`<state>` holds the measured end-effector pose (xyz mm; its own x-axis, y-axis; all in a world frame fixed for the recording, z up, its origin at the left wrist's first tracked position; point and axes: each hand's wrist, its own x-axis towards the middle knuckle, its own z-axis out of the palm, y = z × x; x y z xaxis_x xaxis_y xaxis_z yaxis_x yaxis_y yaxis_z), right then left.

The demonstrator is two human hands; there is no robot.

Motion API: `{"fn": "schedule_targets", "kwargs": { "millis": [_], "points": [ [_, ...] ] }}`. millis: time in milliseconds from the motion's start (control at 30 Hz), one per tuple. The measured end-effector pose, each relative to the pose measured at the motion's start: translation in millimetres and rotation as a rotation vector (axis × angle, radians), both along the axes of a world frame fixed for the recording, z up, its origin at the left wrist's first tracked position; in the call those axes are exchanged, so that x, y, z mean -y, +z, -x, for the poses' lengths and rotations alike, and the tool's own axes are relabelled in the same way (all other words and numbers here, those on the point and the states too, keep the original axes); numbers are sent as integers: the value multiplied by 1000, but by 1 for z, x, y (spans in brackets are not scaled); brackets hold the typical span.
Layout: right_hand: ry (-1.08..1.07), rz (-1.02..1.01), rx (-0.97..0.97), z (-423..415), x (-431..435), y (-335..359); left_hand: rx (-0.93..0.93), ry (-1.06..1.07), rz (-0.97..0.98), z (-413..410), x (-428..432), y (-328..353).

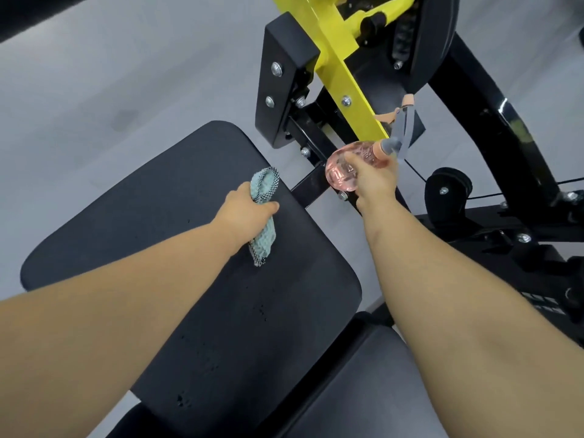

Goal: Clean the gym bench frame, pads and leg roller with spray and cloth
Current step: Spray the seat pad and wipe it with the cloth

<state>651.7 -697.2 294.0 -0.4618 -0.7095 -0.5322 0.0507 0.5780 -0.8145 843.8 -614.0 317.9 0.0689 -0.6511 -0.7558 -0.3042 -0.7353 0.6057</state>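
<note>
My left hand (249,210) grips a folded teal cloth (264,184) with a checked black-and-white edge, held just over the far end of the black seat pad (158,216). Small wet drops dot the pad nearer to me. My right hand (376,178) holds a clear pink spray bottle (346,170) by its body, the grey and peach trigger head (403,128) pointing away toward the yellow frame arm (341,77). The bottle hovers above the black frame bar (311,184) beyond the pad.
A second black pad (363,384) lies at the bottom right. Black frame uprights (505,121), a bolted black bracket (284,80), a pulley wheel (445,184) with cable and a weight plate (436,36) crowd the upper right. Grey floor (110,90) spreads to the left.
</note>
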Motion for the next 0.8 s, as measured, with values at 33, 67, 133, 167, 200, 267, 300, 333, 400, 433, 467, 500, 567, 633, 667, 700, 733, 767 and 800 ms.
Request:
{"fn": "schedule_targets", "kwargs": {
  "millis": [33, 67, 133, 167, 200, 267, 300, 333, 400, 433, 467, 500, 567, 633, 667, 700, 733, 767, 800],
  "points": [
    [4, 5, -23, -2, 8, -7, -11, 28, -6, -1, 1, -2],
    [3, 11, -44, -3, 14, -13, -22, 53, -9, -1, 1, -4],
    [31, 38, -78, -5, 24, -24, -53, 94, -2, -2, 0, -8],
    [52, 46, -91, -7, 28, -28, -72, 112, 1, -3, 0, -9],
    [67, 49, -108, -7, 32, -30, -87, 125, 5, -2, -1, -9],
    [87, 52, -144, -8, 36, -32, -97, 140, 11, -2, -1, -11],
    [95, 47, -159, -8, 36, -32, -97, 145, 15, -1, -2, -11],
    [98, 47, -165, -7, 36, -32, -98, 151, 17, -1, -3, -10],
    [99, 23, -143, -6, 35, -32, -97, 157, 17, 0, -4, -12],
    [102, 6, -134, -6, 35, -31, -94, 156, 14, 0, -5, -13],
    [104, -11, -135, -6, 35, -30, -93, 155, 9, 1, -5, -13],
    [110, -25, -136, -6, 36, -29, -96, 157, 7, 0, -6, -13],
    [115, -40, -153, -9, 34, -22, -108, 169, 2, 0, -6, -11],
    [84, -46, -182, -11, 24, -14, -117, 185, -6, 1, -7, -8],
    [40, -51, -195, -13, 16, -10, -120, 200, -15, 1, -7, -5],
    [-25, -48, -189, -18, 3, -3, -131, 235, -33, -1, -8, -2],
    [-94, -46, -147, -25, -10, 5, -168, 293, -63, -3, -8, 1],
    [-119, -57, -70, -35, -24, 14, -237, 374, -108, -6, -8, 3],
    [-80, -96, 5, -49, -41, 24, -329, 463, -158, -11, -11, 7]
  ]
}}
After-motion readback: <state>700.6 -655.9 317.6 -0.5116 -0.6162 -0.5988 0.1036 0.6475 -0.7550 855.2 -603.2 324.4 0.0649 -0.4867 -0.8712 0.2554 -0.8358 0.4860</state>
